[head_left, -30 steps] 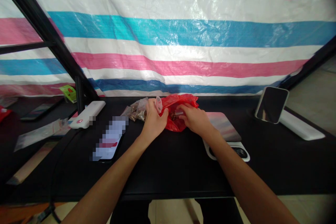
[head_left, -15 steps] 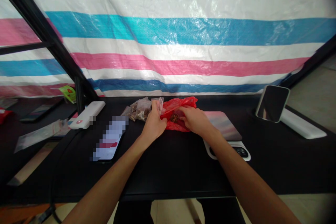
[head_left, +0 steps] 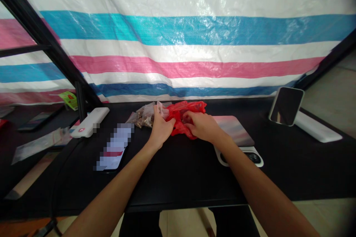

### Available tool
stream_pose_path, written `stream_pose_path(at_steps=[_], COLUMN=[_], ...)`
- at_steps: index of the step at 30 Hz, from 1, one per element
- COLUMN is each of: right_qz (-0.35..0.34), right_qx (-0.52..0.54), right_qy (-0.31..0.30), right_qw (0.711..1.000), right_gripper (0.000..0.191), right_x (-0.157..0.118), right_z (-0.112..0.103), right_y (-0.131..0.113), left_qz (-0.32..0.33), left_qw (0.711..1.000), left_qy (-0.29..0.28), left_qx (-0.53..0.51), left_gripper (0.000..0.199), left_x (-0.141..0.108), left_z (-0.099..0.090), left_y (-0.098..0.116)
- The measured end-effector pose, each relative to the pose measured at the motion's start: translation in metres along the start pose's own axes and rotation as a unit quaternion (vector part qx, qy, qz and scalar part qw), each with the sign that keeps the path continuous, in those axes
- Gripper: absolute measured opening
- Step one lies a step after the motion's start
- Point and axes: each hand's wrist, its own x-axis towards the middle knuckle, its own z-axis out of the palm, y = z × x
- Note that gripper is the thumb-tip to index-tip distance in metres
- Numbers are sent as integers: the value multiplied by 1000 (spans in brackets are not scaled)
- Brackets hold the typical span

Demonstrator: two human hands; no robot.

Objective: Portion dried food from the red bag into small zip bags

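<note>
A crumpled red plastic bag (head_left: 182, 129) lies between my two hands near the back of the black table. My left hand (head_left: 162, 127) is closed round a small clear bag (head_left: 162, 111) at the red bag's left side. My right hand (head_left: 202, 126) has its fingers pinched together at the red bag's right part; whether they hold the plastic or something inside it is hidden. Just left of my left hand lie several small clear bags (head_left: 144, 114) with brownish pieces in them.
A lit phone (head_left: 115, 148) and a white power bank (head_left: 90, 122) lie to the left. At the right are a pink-grey flat case (head_left: 236, 131), a white-cased phone (head_left: 254, 157) and a propped-up device (head_left: 286, 106). A striped sheet (head_left: 178, 55) hangs behind the black table (head_left: 189, 177).
The red bag's opening has become narrower and more crumpled, and the brownish contents seen inside are now covered. My left hand has shifted slightly left. The whole view has moved a little.
</note>
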Motion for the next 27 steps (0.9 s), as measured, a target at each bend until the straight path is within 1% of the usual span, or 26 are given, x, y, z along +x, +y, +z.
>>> stream_pose_path(at_steps=[2,3,6,9,11,14,16,17,19,22,24,27], right_qz=[19,30,43,22,5,-35,-73,-92,-122,-145,-157,-172], right_qx=[4,9,60,162,227,307,338,338,306,235,211,201], right_qy=[7,16,56,94,105,117,129,138,149,150,154,168], right_qw=[1000,999,996,982,968,944,930,926,932,949,952,950], right_gripper=[24,26,27,24,26,30,33,34,34,36,38,39], right_x=[1,1,4,8,9,8,6,4,2,0,-1,-2], right_z=[-1,-2,-1,0,-1,-4,-8,-9,-11,-10,-8,-6], right_y=[0,1,2,2,1,-4,-9,-11,-14,-17,-17,-17], left_qz=[45,72,131,145,146,146,145,146,152,153,140,111], left_qw=[995,988,957,934,925,915,909,906,897,892,903,929], left_qy=[12,25,46,27,17,-11,-28,-36,-51,-73,-81,-86], left_qx=[88,135,255,325,351,376,390,397,411,419,398,342], left_gripper=[42,39,26,11,4,9,11,15,25,22,20,21], left_x=[1,1,-1,-1,-1,-1,-2,-3,-4,-5,-5,-4], left_z=[-4,-5,-9,-12,-14,-17,-18,-19,-18,-15,-14,-13], left_y=[2,3,7,9,11,14,16,17,18,19,19,17])
